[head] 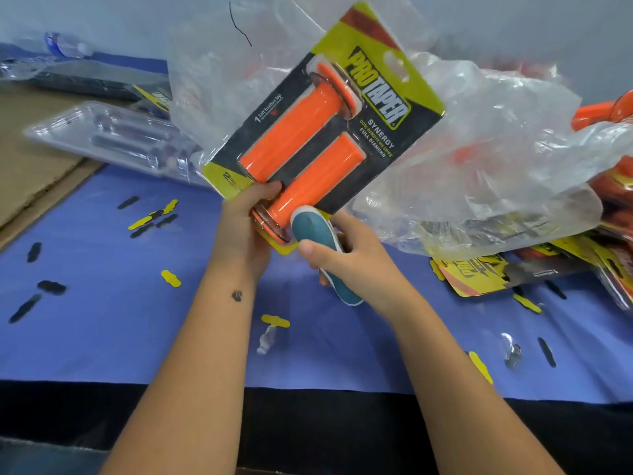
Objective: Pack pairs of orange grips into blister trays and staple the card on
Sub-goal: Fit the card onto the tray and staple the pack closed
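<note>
Nearest to us, our right hand (356, 258) wraps its fingers (310, 250) around a blue-grey stapler (317, 234), whose nose sits at the lower corner of the card (394, 108), right where our left hand (245, 221) pinches the pack's bottom edge between thumb and fingers. We hold the pack lifted off the blue counter (102, 320), in front of us.

We judge this pack nearly finished: two orange grips (294, 135) already lie side by side under the clear blister, the card is in place, and stapling appears under way at the lower corner. Whether any staples are already in, we cannot tell.

The pack's long axis runs diagonally, from lower left by our hands up to the right, with the hang-hole end pointing away. The grips follow that same slant, one flange up, the other down.

Farther off, loose yellow and black punch-outs (170, 278) dot the counter. Beyond, empty blister trays (113, 132) wait at left, printed cards (472, 272) at right, and a crumpled plastic bag (479, 149) of more grips suggests plenty remains.
</note>
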A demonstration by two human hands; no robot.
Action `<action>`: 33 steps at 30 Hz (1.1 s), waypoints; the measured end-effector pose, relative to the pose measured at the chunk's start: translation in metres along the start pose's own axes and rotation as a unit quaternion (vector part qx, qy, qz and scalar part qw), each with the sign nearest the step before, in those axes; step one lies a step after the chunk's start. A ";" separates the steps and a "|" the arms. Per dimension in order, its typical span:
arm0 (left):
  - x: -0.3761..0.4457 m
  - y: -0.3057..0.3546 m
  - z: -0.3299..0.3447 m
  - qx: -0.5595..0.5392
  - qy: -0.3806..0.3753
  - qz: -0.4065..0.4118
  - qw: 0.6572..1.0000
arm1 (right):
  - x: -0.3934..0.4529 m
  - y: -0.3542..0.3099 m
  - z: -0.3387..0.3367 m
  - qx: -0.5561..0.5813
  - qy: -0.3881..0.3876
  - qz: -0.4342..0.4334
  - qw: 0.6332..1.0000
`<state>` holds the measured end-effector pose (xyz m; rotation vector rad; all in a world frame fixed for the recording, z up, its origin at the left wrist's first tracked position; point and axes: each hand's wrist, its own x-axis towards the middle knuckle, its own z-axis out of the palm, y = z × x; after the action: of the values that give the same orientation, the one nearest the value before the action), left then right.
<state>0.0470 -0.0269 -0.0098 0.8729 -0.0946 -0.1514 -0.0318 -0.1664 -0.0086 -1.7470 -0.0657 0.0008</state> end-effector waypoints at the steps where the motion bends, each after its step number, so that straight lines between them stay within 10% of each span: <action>1: 0.000 -0.001 0.001 0.006 0.005 -0.011 1.000 | 0.000 -0.001 0.000 0.008 -0.003 0.014 1.000; 33: 0.003 0.004 -0.002 -0.033 -0.024 -0.065 0.997 | 0.009 -0.002 0.008 0.131 0.036 0.038 0.990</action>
<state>0.0509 -0.0234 -0.0079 0.8096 -0.0777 -0.2964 -0.0235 -0.1573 -0.0078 -1.4837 0.0522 0.0034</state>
